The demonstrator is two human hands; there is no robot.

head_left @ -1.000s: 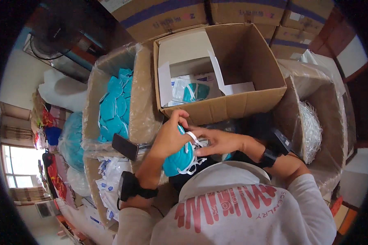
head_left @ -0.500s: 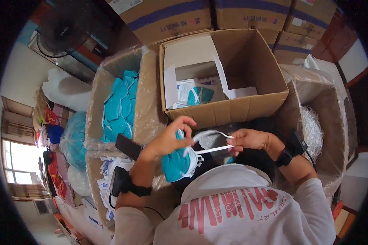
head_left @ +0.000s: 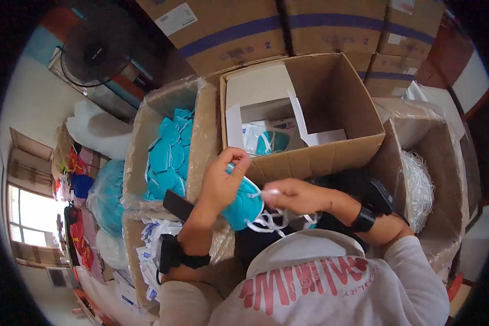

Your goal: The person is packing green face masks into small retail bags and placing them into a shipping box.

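Observation:
A teal cup-shaped face mask (head_left: pixel 240 209) is in my left hand (head_left: pixel 221 182), its thumb and fingers closed on the upper edge. White straps (head_left: pixel 269 221) dangle in loops from the mask's lower right side. My right hand (head_left: pixel 296 195) is closed at the mask's right edge, pinching a white strap there; its fingertips are slightly blurred. Just beyond my hands stands an open brown carton (head_left: pixel 315 163). Inside it a white box (head_left: pixel 258 81) with raised flaps holds another teal mask (head_left: pixel 273 142) and some printed packets.
To the left, a plastic-lined carton (head_left: pixel 207 122) holds many teal masks (head_left: pixel 168 157); below it are white packets (head_left: pixel 152 255) and a dark phone (head_left: pixel 177 205). White straps fill part of the right carton (head_left: pixel 417 185). Sealed cartons (head_left: pixel 337 30) are stacked behind; a fan (head_left: pixel 95 54) stands far left.
My right hand has moved left to the mask's edge, and the strap it stretched is no longer pulled out. The mask has turned in my left hand, and the view has shifted slightly.

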